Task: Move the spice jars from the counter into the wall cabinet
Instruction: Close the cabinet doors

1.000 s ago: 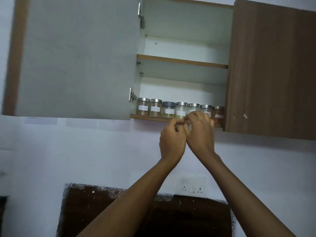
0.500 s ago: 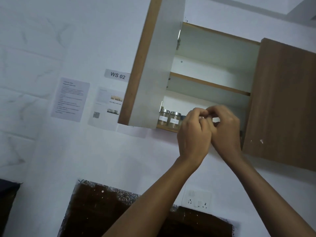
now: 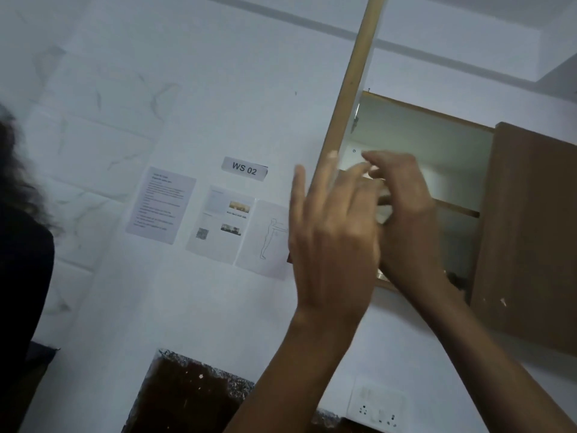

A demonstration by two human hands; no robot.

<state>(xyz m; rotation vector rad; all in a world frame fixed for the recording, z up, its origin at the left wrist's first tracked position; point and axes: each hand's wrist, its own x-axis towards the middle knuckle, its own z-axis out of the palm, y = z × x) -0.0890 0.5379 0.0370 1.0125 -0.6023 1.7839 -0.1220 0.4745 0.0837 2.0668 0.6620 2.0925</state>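
The wall cabinet (image 3: 437,142) hangs at the upper right. Its left door (image 3: 351,92) is seen edge-on as a thin wooden strip, and its brown right door (image 3: 530,232) is closed. My left hand (image 3: 331,242) is raised in front of the left door's edge, fingers spread, holding nothing. My right hand (image 3: 406,220) is just behind it at the cabinet opening, fingers loosely bent and blurred, with nothing visible in them. Both hands cover the lower shelf (image 3: 382,281), so the spice jars are hidden. The upper shelf (image 3: 457,210) shows bare.
Printed sheets (image 3: 162,204) and a "WS 02" label (image 3: 245,168) are stuck on the white wall left of the cabinet. A wall socket (image 3: 377,407) sits low, above the dark counter (image 3: 187,398). A person in dark clothing (image 3: 22,276) stands at the left edge.
My hands were pinched together at the jar row; now they have parted and the left hand has spread open. The left door has gone from broadside to edge-on, and the jars are no longer visible.
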